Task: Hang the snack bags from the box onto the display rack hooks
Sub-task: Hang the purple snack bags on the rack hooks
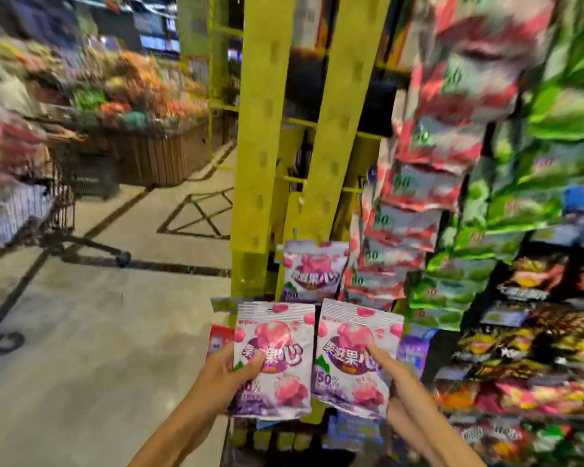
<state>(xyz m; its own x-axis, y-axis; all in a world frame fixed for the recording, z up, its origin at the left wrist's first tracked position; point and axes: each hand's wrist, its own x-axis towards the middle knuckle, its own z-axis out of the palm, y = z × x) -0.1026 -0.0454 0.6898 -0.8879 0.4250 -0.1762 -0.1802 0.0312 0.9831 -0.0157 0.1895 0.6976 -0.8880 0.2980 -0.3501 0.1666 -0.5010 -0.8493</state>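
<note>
The snack bag in the left hand point(216, 375) point(273, 360) is silvery white with pink fruit shapes, a purple band along the bottom and white lettering edged in purple. The snack bag in the right hand point(402, 382) point(353, 357) carries the same silver, pink and purple print, with a dark "50%" at its lower left. Just above the hands, a hanging bag point(312, 269) repeats that pattern. Up and to the right of the hands run a column of red and grey bags point(418, 183) and a column of bright green bags point(506, 203). Above the hands stand yellow rack posts point(263, 129). Left of the hands the floor point(98, 332) is beige with dark lines.
</note>
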